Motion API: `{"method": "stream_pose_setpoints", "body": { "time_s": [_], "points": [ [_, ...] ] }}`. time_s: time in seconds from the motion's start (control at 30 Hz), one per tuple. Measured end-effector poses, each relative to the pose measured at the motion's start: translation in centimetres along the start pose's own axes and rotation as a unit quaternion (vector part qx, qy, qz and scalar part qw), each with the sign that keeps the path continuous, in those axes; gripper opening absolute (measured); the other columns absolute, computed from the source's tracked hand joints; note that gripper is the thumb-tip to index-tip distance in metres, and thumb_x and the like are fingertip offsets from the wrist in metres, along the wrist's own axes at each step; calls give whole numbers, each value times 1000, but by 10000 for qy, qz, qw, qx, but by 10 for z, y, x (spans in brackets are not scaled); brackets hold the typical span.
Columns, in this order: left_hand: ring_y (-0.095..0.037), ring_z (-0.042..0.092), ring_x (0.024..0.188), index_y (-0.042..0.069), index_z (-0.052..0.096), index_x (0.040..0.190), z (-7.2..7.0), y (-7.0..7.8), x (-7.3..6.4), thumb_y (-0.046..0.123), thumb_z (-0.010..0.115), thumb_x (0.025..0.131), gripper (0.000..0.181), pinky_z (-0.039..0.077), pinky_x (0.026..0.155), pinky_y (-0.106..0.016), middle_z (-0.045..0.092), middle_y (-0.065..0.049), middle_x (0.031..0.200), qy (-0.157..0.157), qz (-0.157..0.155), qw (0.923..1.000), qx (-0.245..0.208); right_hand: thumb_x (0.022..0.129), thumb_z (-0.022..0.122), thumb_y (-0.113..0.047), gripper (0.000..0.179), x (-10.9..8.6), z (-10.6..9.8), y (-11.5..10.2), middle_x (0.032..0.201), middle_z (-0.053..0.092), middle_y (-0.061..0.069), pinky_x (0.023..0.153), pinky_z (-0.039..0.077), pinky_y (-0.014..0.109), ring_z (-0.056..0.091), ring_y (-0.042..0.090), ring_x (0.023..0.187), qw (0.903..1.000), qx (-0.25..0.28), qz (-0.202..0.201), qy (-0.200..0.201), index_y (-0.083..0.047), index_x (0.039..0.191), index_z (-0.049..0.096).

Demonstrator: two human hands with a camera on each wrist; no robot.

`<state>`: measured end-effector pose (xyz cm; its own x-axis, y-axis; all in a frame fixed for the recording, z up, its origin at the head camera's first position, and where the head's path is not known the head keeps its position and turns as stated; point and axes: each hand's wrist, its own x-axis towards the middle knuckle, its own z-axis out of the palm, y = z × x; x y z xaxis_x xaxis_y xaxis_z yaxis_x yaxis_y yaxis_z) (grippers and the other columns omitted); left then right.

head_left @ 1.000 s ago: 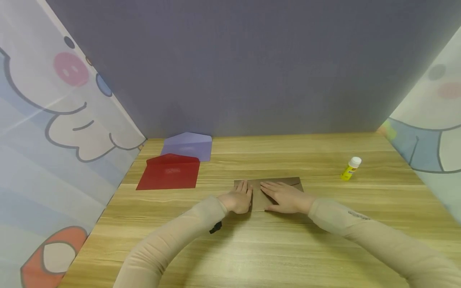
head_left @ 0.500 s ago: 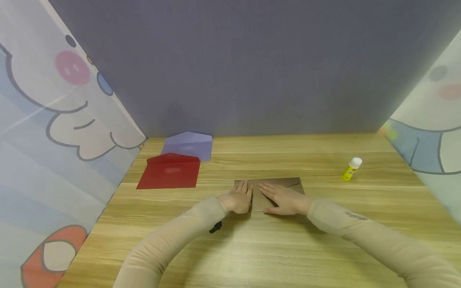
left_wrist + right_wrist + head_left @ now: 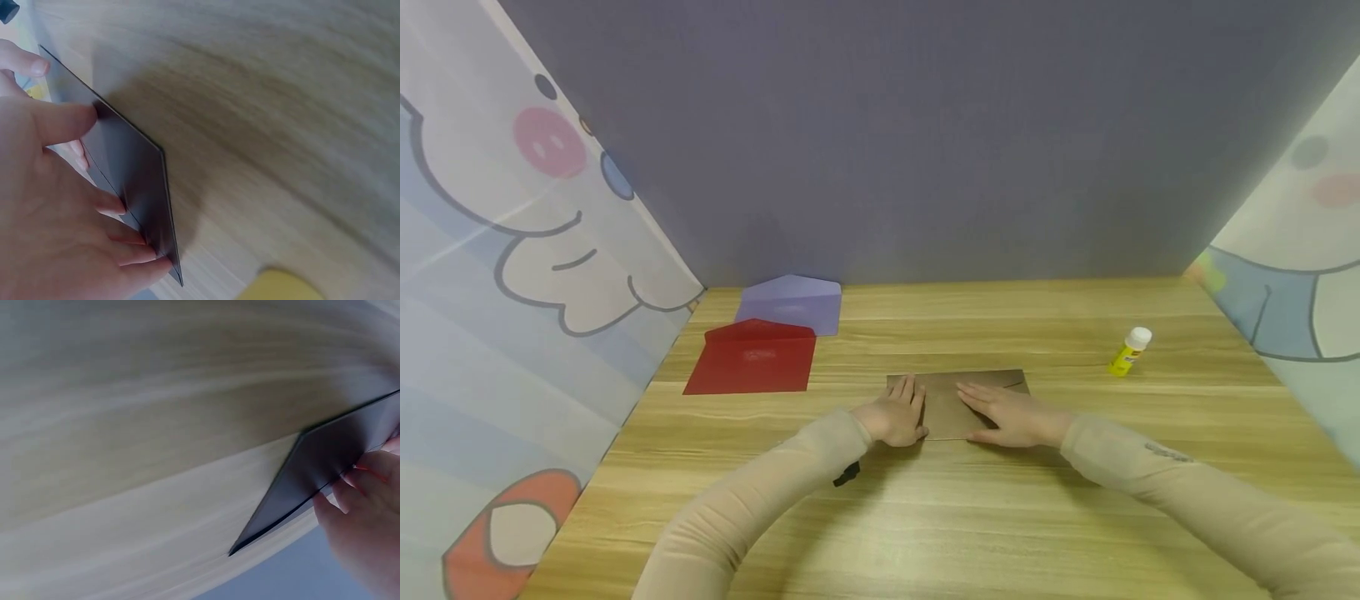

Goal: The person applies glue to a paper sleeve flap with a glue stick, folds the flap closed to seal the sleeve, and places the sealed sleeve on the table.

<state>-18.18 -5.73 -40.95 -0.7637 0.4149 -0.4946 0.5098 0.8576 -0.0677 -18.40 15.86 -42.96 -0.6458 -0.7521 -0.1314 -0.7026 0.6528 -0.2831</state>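
Observation:
A brown envelope (image 3: pixel 942 417) lies flat on the wooden table, its flap folded down with the flap line showing near the upper right. My left hand (image 3: pixel 895 415) rests on its left part, fingers straight and pointing away from me. On the right part my right hand (image 3: pixel 1011 417) presses with extended fingers. In the left wrist view, the fingertips of the left hand (image 3: pixel 81 200) touch the dark envelope (image 3: pixel 134 162) along the flap line. The right wrist view has the right hand (image 3: pixel 369 506) with its fingertips at the flap edge of the envelope (image 3: pixel 331 450).
A red envelope (image 3: pixel 752 367) with its flap raised lies at the left. Behind it is a purple envelope (image 3: pixel 808 312), partly overlapped. A yellow glue stick (image 3: pixel 1127 353) with a white cap is at the right. A grey panel (image 3: pixel 880 150) borders the table's far edge.
My right hand shifts slightly left along the envelope, then slides back right, ending farther right than before. The left hand stays on the left part, its thumb now a little more spread.

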Motion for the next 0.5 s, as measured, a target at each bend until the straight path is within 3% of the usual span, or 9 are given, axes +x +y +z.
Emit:
{"method": "stream_pose_setpoints", "body": {
  "time_s": [0.5],
  "points": [
    [-25, -1, 134, 7, 8, 142, 2, -2, 0, 48, 34, 91, 71, 12, 109, -37, -2, -16, 147, -5, 29, 10000, -51, 89, 45, -45, 68, -8, -7, 8, 141, 26, 19, 100, 29, 49, 29, 36, 125, 9997, 18, 237, 41, 5, 133, 33]
  ]
}}
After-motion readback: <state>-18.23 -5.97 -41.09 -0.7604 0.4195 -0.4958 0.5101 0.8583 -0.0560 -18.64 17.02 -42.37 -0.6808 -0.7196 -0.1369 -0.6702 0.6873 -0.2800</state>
